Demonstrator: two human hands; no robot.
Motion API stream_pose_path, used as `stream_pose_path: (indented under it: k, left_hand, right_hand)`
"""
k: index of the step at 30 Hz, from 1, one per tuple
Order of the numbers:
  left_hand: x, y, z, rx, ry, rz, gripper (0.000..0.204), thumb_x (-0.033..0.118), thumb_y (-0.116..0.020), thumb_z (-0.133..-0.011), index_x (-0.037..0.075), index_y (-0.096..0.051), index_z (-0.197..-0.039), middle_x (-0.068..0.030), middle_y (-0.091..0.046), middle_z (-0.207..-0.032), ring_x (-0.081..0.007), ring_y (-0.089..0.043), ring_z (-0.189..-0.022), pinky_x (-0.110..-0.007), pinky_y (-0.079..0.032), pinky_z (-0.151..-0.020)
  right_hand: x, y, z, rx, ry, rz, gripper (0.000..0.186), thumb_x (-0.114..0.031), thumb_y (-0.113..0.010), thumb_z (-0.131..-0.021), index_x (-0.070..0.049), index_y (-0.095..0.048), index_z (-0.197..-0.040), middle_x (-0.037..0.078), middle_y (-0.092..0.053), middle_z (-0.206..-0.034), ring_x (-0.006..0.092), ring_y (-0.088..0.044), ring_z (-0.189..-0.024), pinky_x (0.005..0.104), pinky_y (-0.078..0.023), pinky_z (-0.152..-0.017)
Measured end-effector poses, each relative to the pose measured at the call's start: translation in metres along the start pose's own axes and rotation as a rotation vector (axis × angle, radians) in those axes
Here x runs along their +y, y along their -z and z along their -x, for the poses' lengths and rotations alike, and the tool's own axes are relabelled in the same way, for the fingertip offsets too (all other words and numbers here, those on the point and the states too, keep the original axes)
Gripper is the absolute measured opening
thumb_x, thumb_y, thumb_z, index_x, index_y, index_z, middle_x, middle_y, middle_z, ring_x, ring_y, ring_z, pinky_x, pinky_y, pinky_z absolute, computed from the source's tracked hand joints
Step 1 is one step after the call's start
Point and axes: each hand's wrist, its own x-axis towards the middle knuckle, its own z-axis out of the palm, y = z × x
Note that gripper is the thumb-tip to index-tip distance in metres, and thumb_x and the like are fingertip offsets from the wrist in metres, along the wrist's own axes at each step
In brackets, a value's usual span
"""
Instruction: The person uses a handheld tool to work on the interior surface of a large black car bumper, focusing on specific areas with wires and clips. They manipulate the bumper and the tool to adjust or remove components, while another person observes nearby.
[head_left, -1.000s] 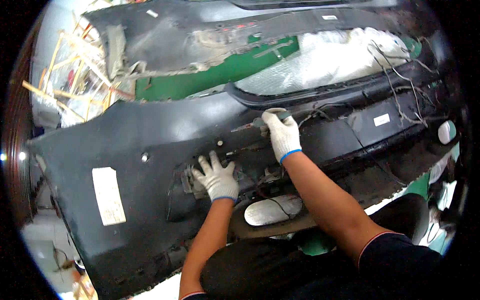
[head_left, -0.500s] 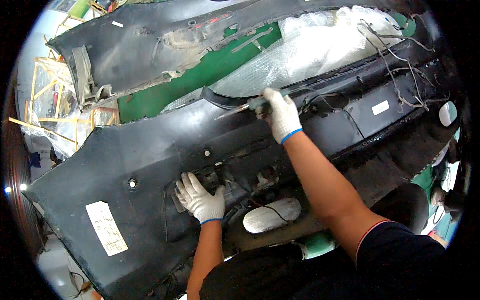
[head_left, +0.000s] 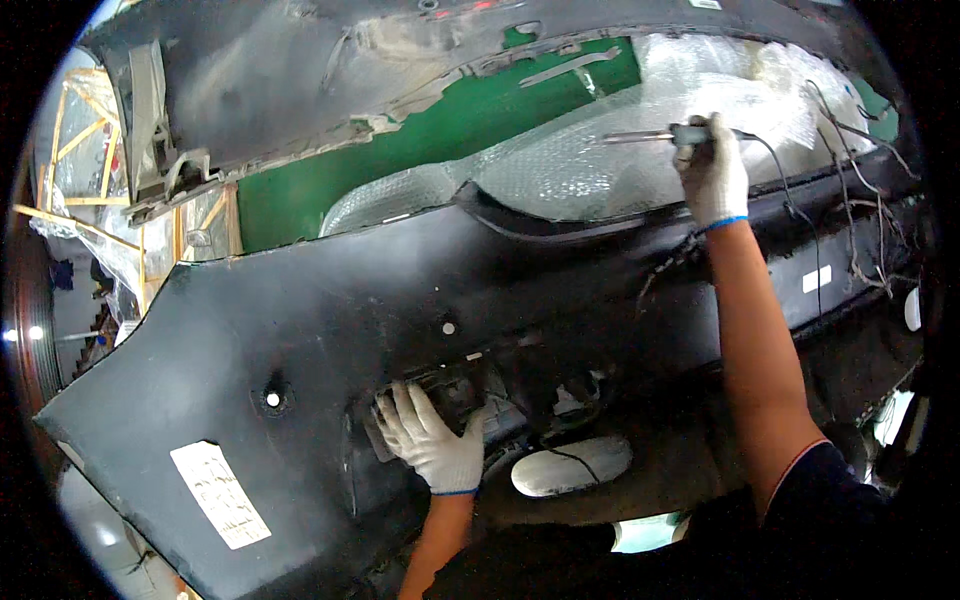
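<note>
In a white knitted glove with a blue cuff, my right hand (head_left: 716, 182) is closed round the grey-green handle of a soldering iron (head_left: 640, 137). Its metal barrel points left over the bubble wrap, and a dark cord trails from the rear. My left hand (head_left: 432, 440), gloved alike, lies with fingers spread on a recessed part of a black car bumper cover (head_left: 330, 310). Dark bits and rough patches show in that recess beside the fingers. A paper label (head_left: 222, 495) with handwriting is stuck on the bumper cover at the left.
A second dark bumper cover (head_left: 270, 90) lies at the far side above a green surface (head_left: 300, 205). Bubble wrap (head_left: 560, 165) fills the gap between them. Loose wires (head_left: 855, 220) hang at the right. Wooden crate slats (head_left: 90, 232) stand at far left.
My right hand has lifted the soldering iron away from the bumper cover, up and to the right. My left hand stays spread on the recess. The whole view has shifted slightly.
</note>
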Motion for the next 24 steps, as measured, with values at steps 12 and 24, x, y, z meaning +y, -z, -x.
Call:
stream_pose_path:
  k: [12, 24]
  left_hand:
    - [0.006, 0.002, -0.011, -0.009, -0.014, 0.009, 0.110, 0.058, -0.093, -0.076, 0.001, -0.046, -0.157, -0.0238, -0.051, -0.160, -0.0582, -0.043, -0.147, -0.077, -0.035, -0.118]
    - [-0.002, -0.012, -0.022, -0.145, 0.117, 0.022, 0.117, 0.062, -0.096, -0.069, -0.001, -0.050, -0.156, -0.0263, -0.049, -0.163, -0.0585, -0.038, -0.151, -0.075, -0.032, -0.120]
  right_hand:
    - [-0.001, 0.007, -0.004, -0.009, 0.059, 0.175, 0.042, -0.044, -0.059, -0.114, -0.003, -0.069, -0.121, 0.007, -0.071, -0.096, 0.0162, -0.062, -0.074, 0.0296, -0.048, -0.064]
    - [-0.009, 0.017, -0.007, 0.032, 0.141, 0.353, 0.043, -0.049, -0.059, -0.114, -0.008, -0.073, -0.118, 0.003, -0.073, -0.101, 0.0139, -0.066, -0.087, 0.0290, -0.051, -0.072]
